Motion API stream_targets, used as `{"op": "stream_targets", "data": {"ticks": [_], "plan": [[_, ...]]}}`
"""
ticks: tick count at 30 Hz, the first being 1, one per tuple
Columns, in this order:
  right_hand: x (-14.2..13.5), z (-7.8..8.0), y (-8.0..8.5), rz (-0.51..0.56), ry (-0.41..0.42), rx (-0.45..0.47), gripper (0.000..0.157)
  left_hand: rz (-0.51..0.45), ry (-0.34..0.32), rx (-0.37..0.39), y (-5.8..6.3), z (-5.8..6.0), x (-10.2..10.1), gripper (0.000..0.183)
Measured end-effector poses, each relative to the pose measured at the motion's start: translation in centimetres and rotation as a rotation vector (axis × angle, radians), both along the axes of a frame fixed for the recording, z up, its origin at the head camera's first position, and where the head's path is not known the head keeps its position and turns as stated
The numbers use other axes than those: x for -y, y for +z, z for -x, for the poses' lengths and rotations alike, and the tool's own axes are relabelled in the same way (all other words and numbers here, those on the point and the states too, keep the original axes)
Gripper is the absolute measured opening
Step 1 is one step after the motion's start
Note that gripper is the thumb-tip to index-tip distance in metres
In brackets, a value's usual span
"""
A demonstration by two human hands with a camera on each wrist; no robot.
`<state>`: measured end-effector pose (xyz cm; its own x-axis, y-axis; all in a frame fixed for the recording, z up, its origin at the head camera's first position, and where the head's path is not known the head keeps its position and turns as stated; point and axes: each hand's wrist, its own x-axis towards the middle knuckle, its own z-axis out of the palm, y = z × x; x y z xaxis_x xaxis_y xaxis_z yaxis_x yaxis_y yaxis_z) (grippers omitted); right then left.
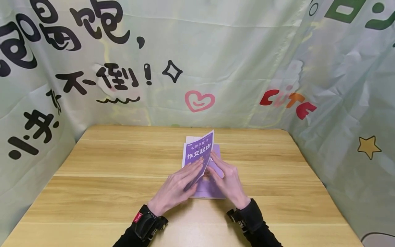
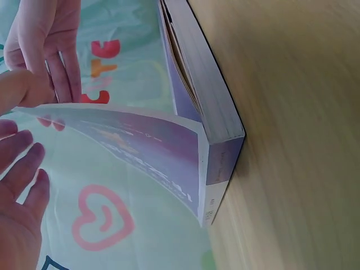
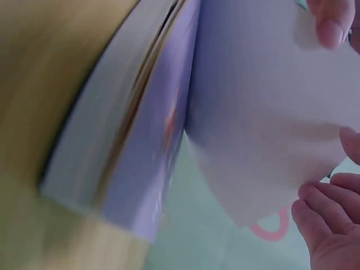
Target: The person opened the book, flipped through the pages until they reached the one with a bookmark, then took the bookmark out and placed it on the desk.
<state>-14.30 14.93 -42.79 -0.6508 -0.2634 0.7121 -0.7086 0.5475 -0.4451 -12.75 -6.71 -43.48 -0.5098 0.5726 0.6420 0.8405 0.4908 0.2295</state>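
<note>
A thick purple book (image 1: 208, 192) with white Chinese characters lies on the table, its spine (image 2: 219, 163) visible in the left wrist view. Its front cover (image 1: 197, 149) stands raised and tilted, showing a pale inner side (image 3: 253, 112) in the right wrist view. My left hand (image 1: 179, 183) holds this cover, several fingers along the printed face and the thumb low at its near edge. Beside the cover's free edge is my right hand (image 1: 226, 178), its fingers mostly straight and the fingertips (image 3: 312, 194) close to that edge. Whether they press on it cannot be told.
The wooden table (image 1: 117, 154) extends around the book. A pale green cloth (image 1: 240, 61) with printed letters, a heart (image 1: 200, 101) and a star (image 1: 369, 147) hangs behind and at both sides. Black bands (image 1: 145, 223) with small cameras sit on both wrists.
</note>
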Motion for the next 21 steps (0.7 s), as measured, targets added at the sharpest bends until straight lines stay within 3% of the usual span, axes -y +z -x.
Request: {"op": "stream_targets", "data": {"ticks": [6, 12, 16, 21], "plan": [[0.7, -0.1, -0.3, 0.143, 0.085, 0.122, 0.053, -0.048, -0.021, -0.110, 0.1, 0.1, -0.2, 0.069], [1.6, -0.1, -0.5, 0.283, 0.214, 0.345, 0.053, -0.082, 0.024, -0.201, 0.2, 0.1, -0.3, 0.064], [2.3, 0.2, -0.6, 0.291, 0.221, 0.462, 0.053, -0.075, 0.070, -0.253, 0.4, -0.1, 0.0, 0.061], [3.4, 0.8, -1.0, 0.222, 0.229, 0.542, 0.051, -0.068, 0.142, -0.343, 1.2, -0.1, 0.9, 0.049]]}}
